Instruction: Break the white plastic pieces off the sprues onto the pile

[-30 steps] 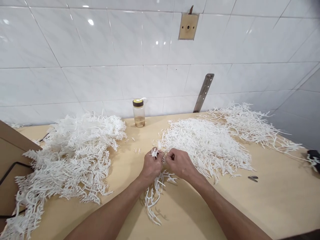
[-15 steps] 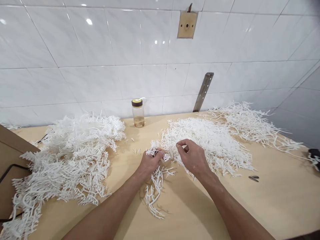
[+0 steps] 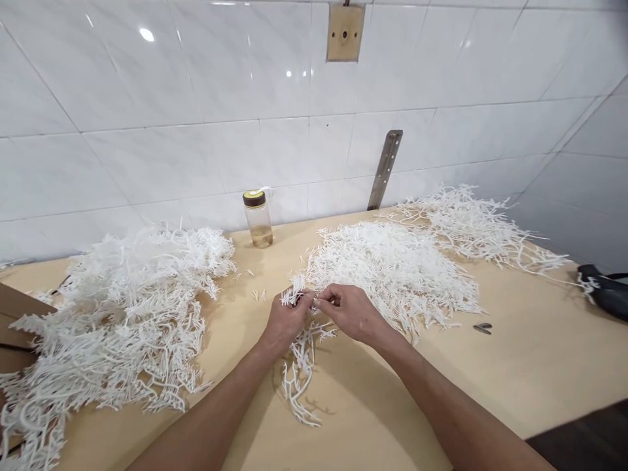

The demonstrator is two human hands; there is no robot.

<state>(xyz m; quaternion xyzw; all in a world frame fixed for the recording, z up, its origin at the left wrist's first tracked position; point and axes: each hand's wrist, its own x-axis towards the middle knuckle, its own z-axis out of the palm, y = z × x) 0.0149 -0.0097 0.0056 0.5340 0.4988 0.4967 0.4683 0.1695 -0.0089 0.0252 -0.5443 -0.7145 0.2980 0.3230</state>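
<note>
My left hand (image 3: 288, 315) is closed around a white branching plastic sprig (image 3: 295, 288), whose fine tips fan out above the fingers. My right hand (image 3: 350, 313) pinches at the same spot, thumb and forefinger meeting the left fingertips; the small piece between them is mostly hidden. Below the hands a bare branched white stem (image 3: 298, 379) lies on the table. Just beyond my right hand spreads a pile of short white sprigs (image 3: 387, 268).
A large heap of white branches (image 3: 132, 320) covers the left side, beside a cardboard box (image 3: 17, 327). Longer white stems (image 3: 481, 226) lie at back right. A lidded bottle (image 3: 258, 222) stands near the wall. Small nippers (image 3: 483, 328) and a black object (image 3: 608, 291) lie right.
My right hand has moved left and in, from apart above the pile to meet my left fingertips. The camera view has shifted slightly.
</note>
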